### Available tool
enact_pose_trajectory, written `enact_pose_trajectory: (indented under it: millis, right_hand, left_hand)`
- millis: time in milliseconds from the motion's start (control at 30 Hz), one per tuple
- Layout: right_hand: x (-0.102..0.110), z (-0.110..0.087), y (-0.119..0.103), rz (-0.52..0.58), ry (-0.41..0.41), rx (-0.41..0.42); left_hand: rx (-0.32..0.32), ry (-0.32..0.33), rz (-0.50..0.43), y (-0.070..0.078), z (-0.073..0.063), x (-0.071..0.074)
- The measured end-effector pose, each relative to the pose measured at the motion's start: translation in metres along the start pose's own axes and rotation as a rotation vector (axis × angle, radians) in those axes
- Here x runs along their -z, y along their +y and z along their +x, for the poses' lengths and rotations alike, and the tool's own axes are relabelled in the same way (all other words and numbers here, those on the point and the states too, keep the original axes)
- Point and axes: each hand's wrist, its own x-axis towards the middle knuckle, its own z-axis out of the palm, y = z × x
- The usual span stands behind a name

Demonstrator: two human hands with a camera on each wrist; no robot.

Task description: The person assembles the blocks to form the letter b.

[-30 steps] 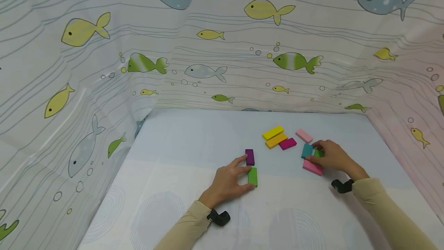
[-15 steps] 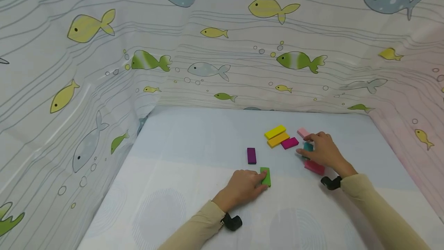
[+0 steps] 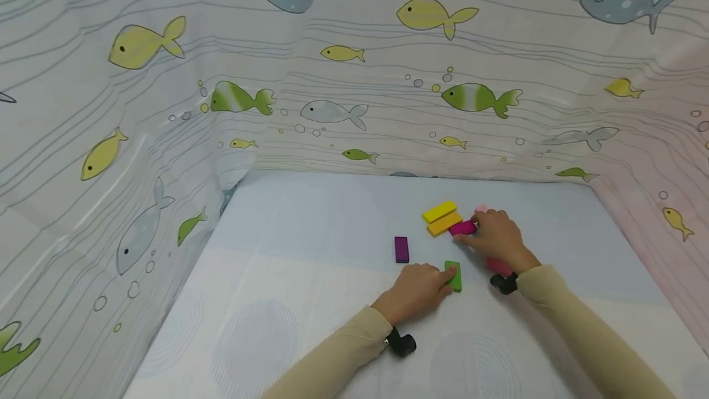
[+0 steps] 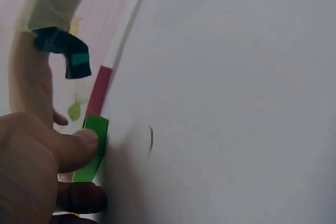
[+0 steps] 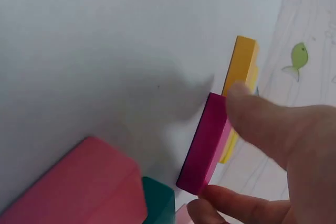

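The green block and magenta block are plain, the white backdrop fish-patterned.

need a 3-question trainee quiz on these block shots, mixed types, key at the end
1. Open: which block is the left hand touching?

2. Multiple choice: which block is at the right hand's fingertips?
A) purple block
B) magenta block
C) yellow block

3. True or false: in the head view, the orange block lies to the left of the magenta block.

Key: 1. The green block. 2. B. 3. True.
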Motion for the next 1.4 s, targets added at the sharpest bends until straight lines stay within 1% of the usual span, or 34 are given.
enact_pose_trajectory:
  millis: [100,200,300,367,433,500,600,667,700,767,833,933,1000,1100,1233,1400]
  right_hand:
    - [-0.001,0.005,-0.003,0.017,-0.023,-0.028]
    - [0.000,0.008,-0.004,0.035,-0.047,-0.039]
    - [0.001,0.008,-0.005,0.047,-0.072,-0.042]
    - [0.002,0.006,-0.005,0.063,-0.090,-0.039]
    - [0.003,0.005,-0.007,0.080,-0.114,-0.038]
    - [0.005,0.002,-0.009,0.099,-0.136,-0.024]
    - [0.006,0.000,-0.013,0.126,-0.161,-0.008]
    - [0.006,-0.002,-0.016,0.140,-0.175,0.007]
    - [0.006,-0.002,-0.018,0.147,-0.182,0.015]
    - [0.007,-0.004,-0.022,0.165,-0.199,0.034]
    - [0.006,-0.005,-0.027,0.178,-0.212,0.061]
    - [0.005,-0.009,-0.037,0.212,-0.234,0.111]
    - [0.003,-0.011,-0.044,0.232,-0.244,0.151]
    - [0.000,-0.015,-0.053,0.249,-0.257,0.208]
    - [-0.005,-0.020,-0.064,0.264,-0.269,0.264]
    - [-0.010,-0.026,-0.075,0.274,-0.285,0.306]
  left_hand:
    - [-0.011,0.020,0.004,0.002,0.009,-0.005]
    - [-0.019,0.027,-0.003,0.003,0.014,-0.008]
    - [-0.031,0.040,-0.041,0.002,0.013,-0.009]
    - [-0.036,0.074,-0.086,-0.001,0.008,-0.008]
    - [-0.026,0.137,-0.144,-0.008,0.000,-0.008]
    - [0.010,0.236,-0.195,-0.019,-0.009,-0.007]
    - [0.115,0.407,-0.235,-0.038,-0.020,-0.004]
    - [0.198,0.486,-0.245,-0.051,-0.025,-0.002]
    - [0.237,0.503,-0.255,-0.057,-0.027,-0.001]
    - [0.299,0.492,-0.263,-0.067,-0.030,0.002]
    - [0.333,0.438,-0.274,-0.074,-0.032,0.004]
    - [0.337,0.350,-0.261,-0.080,-0.035,0.005]
    - [0.327,0.319,-0.244,-0.081,-0.036,0.005]
    - [0.322,0.308,-0.224,-0.081,-0.036,0.004]
    - [0.339,0.309,-0.238,-0.080,-0.036,0.005]
    - [0.354,0.309,-0.255,-0.079,-0.036,0.005]
